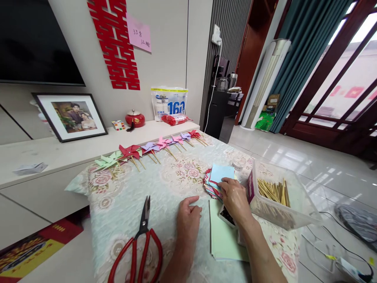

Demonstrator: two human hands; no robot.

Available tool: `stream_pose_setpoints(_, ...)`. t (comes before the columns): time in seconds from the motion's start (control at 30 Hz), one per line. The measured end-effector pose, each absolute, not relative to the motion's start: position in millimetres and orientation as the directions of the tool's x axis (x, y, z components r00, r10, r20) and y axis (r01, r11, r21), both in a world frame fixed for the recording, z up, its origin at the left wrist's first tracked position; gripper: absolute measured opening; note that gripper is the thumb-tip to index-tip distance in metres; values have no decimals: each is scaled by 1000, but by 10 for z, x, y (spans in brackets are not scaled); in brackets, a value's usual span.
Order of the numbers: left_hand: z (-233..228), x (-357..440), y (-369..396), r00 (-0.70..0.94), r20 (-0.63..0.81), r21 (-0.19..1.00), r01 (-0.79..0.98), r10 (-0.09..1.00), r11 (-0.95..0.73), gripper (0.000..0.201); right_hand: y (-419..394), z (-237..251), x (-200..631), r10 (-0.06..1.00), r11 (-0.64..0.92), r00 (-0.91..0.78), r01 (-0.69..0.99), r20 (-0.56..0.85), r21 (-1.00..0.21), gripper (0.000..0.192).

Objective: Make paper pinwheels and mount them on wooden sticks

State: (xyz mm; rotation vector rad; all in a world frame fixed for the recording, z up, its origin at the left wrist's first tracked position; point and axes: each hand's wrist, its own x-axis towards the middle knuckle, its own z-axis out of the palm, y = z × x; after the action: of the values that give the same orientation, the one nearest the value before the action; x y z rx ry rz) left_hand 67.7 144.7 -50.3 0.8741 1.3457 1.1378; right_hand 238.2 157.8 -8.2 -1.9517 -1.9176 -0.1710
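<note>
right hand (234, 194) on the paper squares (222, 173), left hand (189, 214) holding nothing

nearest, toward the left part of the cloth-covered surface (171, 184), lie red-handled scissors (143, 225), blades parted slightly and pointing to the far edge. to their right the left hand hangs low over the cloth or rests on it (which, i cannot tell), loosely curled with a gap below the forefinger. next, toward the right edge, come pale green sheets (217, 236) and a small white box (226, 216) of dark bits, partly under the right forearm.

just beyond, the right hand bends down with fingertips touching the near side of the paper squares; whether it pinches one is hidden. the squares make an uneven, fanned stack, blue on top. they should be light, bendable, easily creased and apt to slide together, so one is best taken by a jutting corner, gently.

beside them at the right edge stands a clear bin (273, 214) of sticks (273, 190); farthest, pinwheels (129, 151) line the far edge.
</note>
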Motion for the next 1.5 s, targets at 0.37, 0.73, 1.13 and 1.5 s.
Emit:
stream_pose_setpoints(0.37,-511,688,1453,-127,-258,964,-96,958,246,40,1565,-52,2333,935,-7,66,986,349,-167,36)
stream_pose_setpoints(0.73,-317,716,1426,-166,-317,943,-159,934,292,34,1576,-44,2319,802,-18,130,981,583,-194,38)
stream_pose_setpoints(1.13,-302,401,964,138,123,818,546,983,-179,42,1549,18,2112,585,295,-28,938,811,-181,33)
stream_pose_setpoints(1.5,-587,-778,627,204,290,179,948,935,-262,44,1237,79,1621,645,652,-249,672,722,-350,28)
